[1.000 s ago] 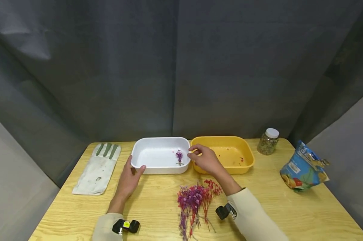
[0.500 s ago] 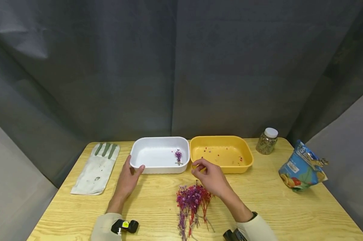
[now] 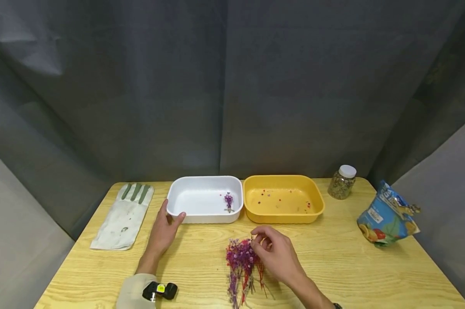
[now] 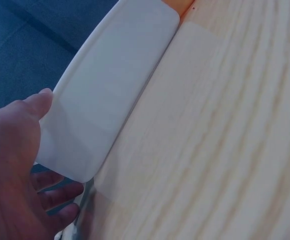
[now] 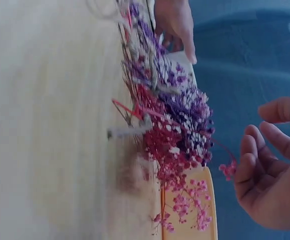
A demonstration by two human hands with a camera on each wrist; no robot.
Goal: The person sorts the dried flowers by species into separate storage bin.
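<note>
A white plastic basin (image 3: 205,199) with a small tied purple sprig (image 3: 228,201) inside stands at the table's back. My left hand (image 3: 164,229) grips its left front corner. The left wrist view shows the thumb on the rim and the other fingers at the basin's end. Bunches of purple and red dried flowers (image 3: 240,257) lie in front of the basins, stems towards me. Over their right side is my right hand (image 3: 276,255), fingers loosely bent. In the right wrist view its thumb stands apart from the fingers, and a pink flower tip hangs beside them.
A yellow basin (image 3: 282,219) with loose flower bits adjoins the white one on the right. Further right are a jar (image 3: 342,182) with a white lid and a blue bag (image 3: 387,214). A glove (image 3: 120,223) lies at the left.
My right hand has come back from the white basin's right edge, past the yellow basin's front, down to the dried flowers. The left hand has stayed on the white basin.
</note>
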